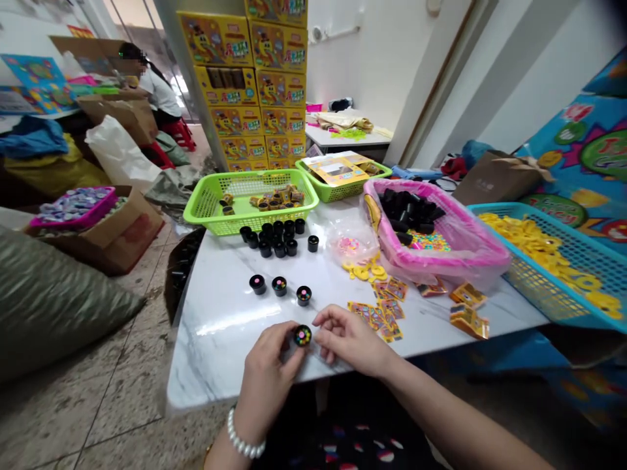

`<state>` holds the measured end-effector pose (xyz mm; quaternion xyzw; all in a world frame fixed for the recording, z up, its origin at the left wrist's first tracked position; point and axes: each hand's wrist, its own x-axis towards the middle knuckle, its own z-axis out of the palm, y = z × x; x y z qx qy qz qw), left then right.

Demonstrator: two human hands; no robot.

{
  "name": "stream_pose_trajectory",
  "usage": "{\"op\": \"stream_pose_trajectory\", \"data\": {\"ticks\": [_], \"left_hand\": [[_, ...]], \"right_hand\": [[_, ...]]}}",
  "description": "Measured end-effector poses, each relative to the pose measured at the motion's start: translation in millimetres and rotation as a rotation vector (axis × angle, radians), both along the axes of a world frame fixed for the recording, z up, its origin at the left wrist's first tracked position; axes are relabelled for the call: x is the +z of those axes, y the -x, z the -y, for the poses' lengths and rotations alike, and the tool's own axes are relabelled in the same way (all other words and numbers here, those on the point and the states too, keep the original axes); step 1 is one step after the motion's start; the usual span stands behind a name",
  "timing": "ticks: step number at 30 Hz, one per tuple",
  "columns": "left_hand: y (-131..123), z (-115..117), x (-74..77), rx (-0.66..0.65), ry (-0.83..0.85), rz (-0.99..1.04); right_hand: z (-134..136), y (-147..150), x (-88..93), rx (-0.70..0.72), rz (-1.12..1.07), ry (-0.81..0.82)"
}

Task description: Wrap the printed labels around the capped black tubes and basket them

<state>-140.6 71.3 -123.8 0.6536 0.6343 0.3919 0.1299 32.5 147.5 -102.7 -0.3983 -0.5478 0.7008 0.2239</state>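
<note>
Head view. Taking 12 o'clock as straight ahead of the person, with the hands at the centre, we enter the following on the white marble counter (220, 333).

Left hand (267, 375), one pearl bracelet (243, 436) at the wrist: closed narrowly, holding one black cylindrical tub (302, 335) with a multicoloured top between thumb and fingers. The tub sits at the hand's 2 o'clock, above the near edge of the counter.

Right hand (350, 341): loosely curled, partly open, holding nothing. Its fingertips (321, 318) lie just beside the held tub, at the tub's 3 o'clock; we cannot tell whether they touch it.

Counted nearby: three more tubs with coloured tops (279, 286) at 12 o'clock, standing apart from one another. Beyond them, one plain black tub (313, 243) stands just beside a cluster of about nine black tubs (272, 238).

Farther out: two green plastic baskets, one (249, 199) at 12 o'clock holding small gold-and-black pieces, the other (343, 181) at 1 o'clock holding a printed box. One pink-lined tray (435, 228) at 2 o'clock holds black tubs and coloured beads. One blue plastic basket (553, 261) at 3 o'clock holds yellow pieces. We also list one clear bag of pink beads (349, 245) and several printed cards (377, 313).
</note>
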Motion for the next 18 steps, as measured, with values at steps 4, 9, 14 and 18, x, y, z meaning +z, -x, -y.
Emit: {"op": "stream_pose_trajectory", "data": {"ticks": [4, 9, 14, 18], "left_hand": [[-4.0, 6.2, 4.4, 0.088, 0.033, -0.021], [-5.7, -1.8, 10.1, 0.230, 0.044, -0.017], [12.0, -19.4, 17.8, 0.206, 0.075, -0.052], [30.6, -10.2, 16.0, 0.171, 0.189, 0.083]], "right_hand": [[11.9, -25.4, 8.9, -0.027, 0.108, -0.144], [10.1, -55.0, 25.4, -0.003, 0.301, -0.468], [-18.4, -71.5, 46.4, 0.034, 0.390, -0.717], [-39.0, -91.8, 61.6, -0.069, 0.479, -0.899]]}}
